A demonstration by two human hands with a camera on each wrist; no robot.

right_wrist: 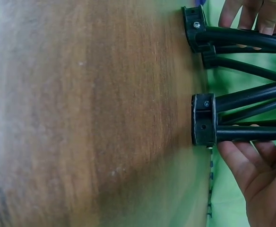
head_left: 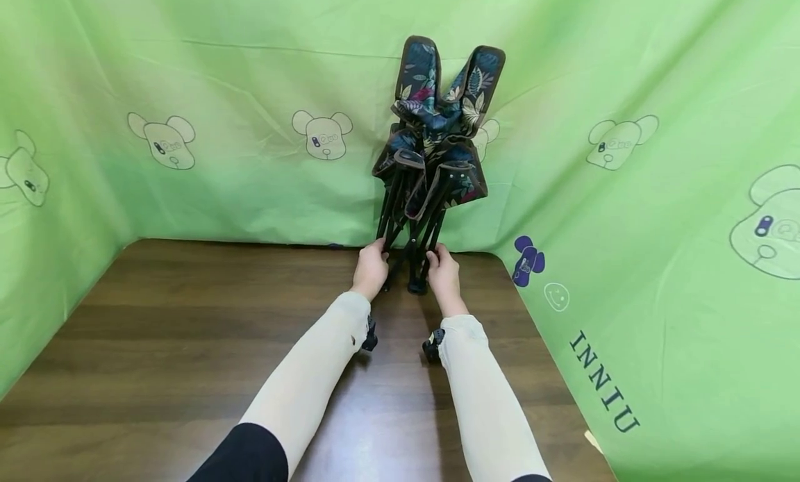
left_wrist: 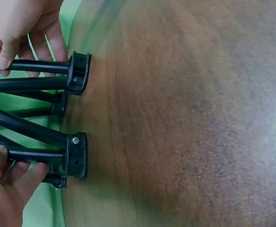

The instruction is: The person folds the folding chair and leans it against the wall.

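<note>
Folded chair held upright at the table's far edge

Folded camp chair (head_left: 431, 142) stands on its black feet (left_wrist: 76, 155) at the far edge of the wooden table (head_left: 187, 343), against the green cloth (head_left: 656, 211). Left hand (head_left: 370, 268) and right hand (head_left: 442, 268) each curl around a lower leg tube. Top-heavy fabric could tip it, or feet could skid on the smooth wood if one grip loosens
</note>
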